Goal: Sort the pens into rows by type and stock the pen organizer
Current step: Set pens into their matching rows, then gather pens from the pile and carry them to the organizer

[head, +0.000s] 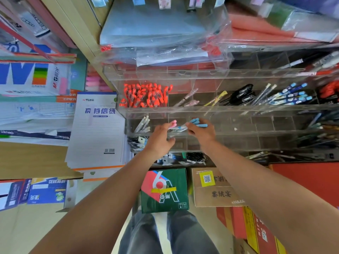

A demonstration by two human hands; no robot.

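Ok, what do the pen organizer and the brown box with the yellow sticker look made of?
Pen organizer: clear, glossy rigid plastic, probably acrylic; the red pens show through its walls and its edges catch the light. Brown box: matte cardboard by the look of it, with folded flaps and printed characters.

Clear organizer [238,107], orange-red pens [146,96], pale-blue-capped pens [199,123], a pink-capped pen [173,123], green-and-red box [165,195].

- We reach both bare forearms forward, hands close side by side.
- Our left hand [160,139] pinches a pink-capped pen [173,123], thumb spread below.
- Our right hand [201,133] grips several blue-capped pens [199,123], fingers curled round them.
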